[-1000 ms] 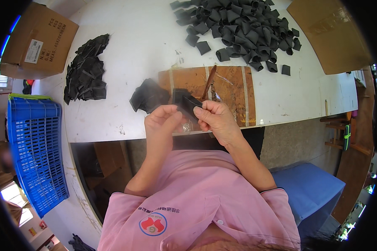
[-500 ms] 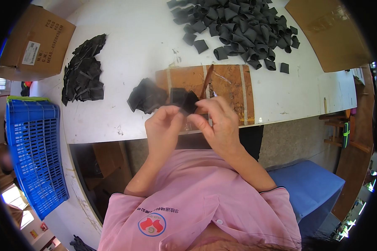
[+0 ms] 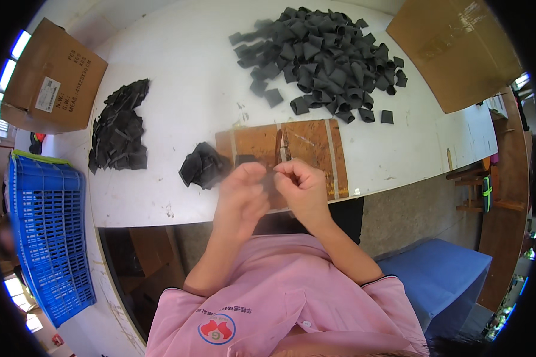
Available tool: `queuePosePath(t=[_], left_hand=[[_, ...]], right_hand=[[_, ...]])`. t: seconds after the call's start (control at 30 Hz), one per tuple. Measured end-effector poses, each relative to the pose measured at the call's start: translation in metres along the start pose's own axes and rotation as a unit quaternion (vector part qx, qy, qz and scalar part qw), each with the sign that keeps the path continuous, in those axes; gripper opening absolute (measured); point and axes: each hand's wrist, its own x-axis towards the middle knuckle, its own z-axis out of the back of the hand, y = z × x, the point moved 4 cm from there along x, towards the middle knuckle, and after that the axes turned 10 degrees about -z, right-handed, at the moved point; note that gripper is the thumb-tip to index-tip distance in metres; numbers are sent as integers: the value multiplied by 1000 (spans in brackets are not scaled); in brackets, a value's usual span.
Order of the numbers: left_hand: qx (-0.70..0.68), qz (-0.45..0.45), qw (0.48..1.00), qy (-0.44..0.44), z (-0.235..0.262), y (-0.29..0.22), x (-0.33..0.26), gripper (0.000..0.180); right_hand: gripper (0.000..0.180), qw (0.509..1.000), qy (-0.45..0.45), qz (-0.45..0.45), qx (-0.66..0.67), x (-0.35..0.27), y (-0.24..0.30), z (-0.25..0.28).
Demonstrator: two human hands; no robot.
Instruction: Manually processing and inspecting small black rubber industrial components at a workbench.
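Observation:
Over the near edge of a brown board [image 3: 315,143], my two hands are close together. My right hand [image 3: 307,193] is closed in a pinch on a small black fabric piece [image 3: 272,189], which is blurred and partly covered by the fingers. Beside it, my left hand [image 3: 239,196] is curled and smeared by motion, so its grip is unclear. Just beyond the left fingertips another black fabric piece [image 3: 244,159] lies on the board. A slim reddish-brown tool [image 3: 278,143] rests there too, its near end hidden. Left of the board sits a small heap of black fabric pieces [image 3: 203,166].
A large pile of folded dark fabric loops [image 3: 324,56] covers the far table [image 3: 178,65]. Flat black pieces [image 3: 120,128] are stacked at left. Cardboard boxes [image 3: 56,77] stand at both far corners. A blue crate [image 3: 53,232] is at left, a blue stool [image 3: 432,273] at right.
My left hand has turned and now blurs beside the right one. My right fingers have drawn into a tighter pinch. The whole view has tilted, so the table sits lower in it.

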Motion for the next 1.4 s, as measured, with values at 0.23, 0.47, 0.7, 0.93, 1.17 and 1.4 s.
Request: queuePosePath(t=[0.23,0.47,0.7,0.93,1.17,1.4], left_hand=[[447,-342,826,-30,3,-4,-4,18],[-348,96,905,223,-57,-40,5,27],[-54,-30,991,118,-36,-37,26,21],[258,-283,915,130,-60,-58,22,29],[414,-419,797,137,-60,-63,24,21],[462,-456,746,151,-68,-61,21,20]], right_hand=[[10,810,200,-330,441,-10,4,-11],[24,956,242,-75,144,19,94,5],[26,930,301,-88,193,48,60,1],[16,994,106,24,10,41,69,14],[19,921,-45,356,-152,13,113,18],[12,927,11,350,-133,25,90,16]])
